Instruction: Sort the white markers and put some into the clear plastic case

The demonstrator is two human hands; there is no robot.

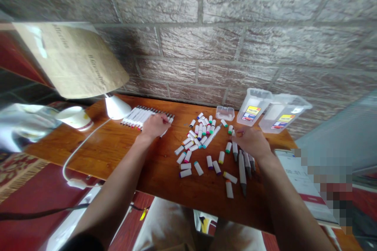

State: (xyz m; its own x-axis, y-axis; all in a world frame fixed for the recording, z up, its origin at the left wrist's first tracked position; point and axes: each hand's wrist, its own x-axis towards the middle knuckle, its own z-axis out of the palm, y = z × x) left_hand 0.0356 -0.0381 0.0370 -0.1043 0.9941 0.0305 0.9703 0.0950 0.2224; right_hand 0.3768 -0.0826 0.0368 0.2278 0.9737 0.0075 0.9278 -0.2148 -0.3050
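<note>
From the head camera, the left hand [156, 125] lies palm down at ten o'clock on the brown wooden table [123, 153], its fingertips on the right end of a neat row of white plastic markers [140, 117]. The right hand [251, 141] hovers at three o'clock, touching a loose bunch of grey-barrelled markers [243, 166]. The hands are well apart. Whether either one grips a pen I cannot tell, since the curled fingers hide it.

Between them, at twelve o'clock, lies a scatter of short white plastic pieces with coloured ends [200, 137].

The markers look light, stiff and smooth, likely to roll, and are best pinched mid-barrel.

Two clear plastic boxes [253, 106] lean at one o'clock against the grey brick wall [206, 47]. Their labels are too small to read, and a blurred patch covers the lower right.
</note>
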